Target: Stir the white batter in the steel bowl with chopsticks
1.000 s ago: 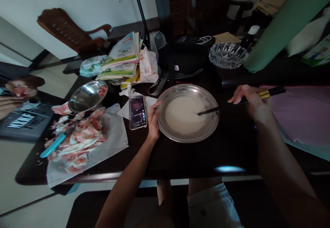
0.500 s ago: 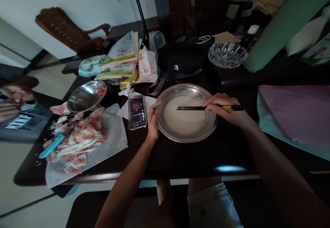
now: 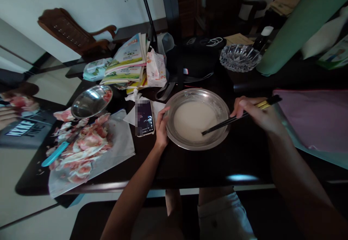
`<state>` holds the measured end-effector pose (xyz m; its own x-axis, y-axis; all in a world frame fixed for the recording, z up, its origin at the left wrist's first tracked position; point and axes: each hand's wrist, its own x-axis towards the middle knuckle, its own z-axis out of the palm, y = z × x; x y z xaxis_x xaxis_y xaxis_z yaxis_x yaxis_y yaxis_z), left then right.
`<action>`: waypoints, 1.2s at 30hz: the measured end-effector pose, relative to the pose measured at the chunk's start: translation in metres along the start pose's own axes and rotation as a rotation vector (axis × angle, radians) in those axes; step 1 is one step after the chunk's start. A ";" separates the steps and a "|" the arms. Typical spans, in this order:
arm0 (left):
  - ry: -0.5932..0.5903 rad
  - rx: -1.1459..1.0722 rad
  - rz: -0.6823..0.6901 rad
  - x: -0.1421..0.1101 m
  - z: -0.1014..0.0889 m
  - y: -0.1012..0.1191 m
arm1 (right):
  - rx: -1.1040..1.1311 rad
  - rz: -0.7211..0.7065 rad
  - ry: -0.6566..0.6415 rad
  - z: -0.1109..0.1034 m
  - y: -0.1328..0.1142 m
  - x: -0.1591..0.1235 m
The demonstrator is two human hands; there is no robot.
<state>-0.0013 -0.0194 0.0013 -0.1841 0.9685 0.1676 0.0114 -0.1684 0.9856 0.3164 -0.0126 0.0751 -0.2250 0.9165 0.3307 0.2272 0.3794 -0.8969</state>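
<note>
A wide stainless steel basin (image 3: 174, 141) sits on the dark table in front of me, holding a cloudy white liquid (image 3: 191, 115). My left hand (image 3: 162, 127) grips the basin's left rim, thumb and fingers closed at the edge. Black chopsticks with gold bands (image 3: 223, 125) are pinched in my right hand (image 3: 251, 111), just beyond the basin's right rim. They slant down to the left across that rim, and their tips reach the liquid near its lower right side. Left of the basin lies a lit phone (image 3: 146, 118) on white paper.
Raw meat pieces (image 3: 89, 142) and a turquoise-handled knife (image 3: 56, 154) lie on a pale sheet (image 3: 122, 138) at left. A smaller steel bowl (image 3: 88, 104) stands behind them. Another person's hands (image 3: 29, 104) hold meat at far left. A glass ashtray (image 3: 239, 57) stands at back right.
My right hand has moved right, out past the basin's rim, and the chopsticks now slant more steeply, tips lower in the basin. My left hand stays put. The phone's picture has changed.
</note>
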 end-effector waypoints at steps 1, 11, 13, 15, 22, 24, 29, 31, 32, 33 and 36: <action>-0.002 0.008 0.005 0.000 0.000 0.001 | -0.030 -0.015 -0.060 0.005 -0.002 0.001; -0.004 -0.018 -0.001 0.001 0.001 -0.004 | -0.247 -0.096 0.036 0.022 0.003 0.004; -0.009 -0.009 0.000 0.001 0.000 -0.004 | -0.194 -0.059 0.144 0.013 0.003 0.003; -0.013 -0.001 0.003 0.000 0.000 -0.003 | -0.112 -0.028 0.214 0.003 0.003 0.002; 0.000 0.006 0.003 0.000 0.000 -0.002 | -0.020 -0.025 -0.021 0.003 -0.001 0.000; -0.002 -0.015 -0.012 0.000 0.000 -0.004 | -0.085 -0.063 -0.098 0.013 -0.001 0.001; -0.016 -0.017 -0.007 0.001 0.000 -0.005 | -0.234 -0.132 -0.100 0.026 0.005 0.005; -0.015 -0.012 0.004 0.000 0.000 -0.004 | -0.236 -0.119 -0.023 0.023 0.006 0.005; -0.012 -0.010 0.009 0.000 0.001 -0.003 | -0.223 -0.105 0.023 0.020 0.005 0.004; -0.009 -0.009 0.012 0.000 0.001 -0.003 | -0.201 -0.088 0.074 0.016 0.005 0.004; -0.002 -0.006 0.009 0.000 0.001 -0.003 | -0.096 -0.037 0.178 0.003 0.003 0.002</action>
<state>-0.0008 -0.0188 -0.0012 -0.1818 0.9674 0.1765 0.0069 -0.1783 0.9840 0.3136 -0.0101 0.0719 -0.0656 0.9066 0.4168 0.3136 0.4153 -0.8539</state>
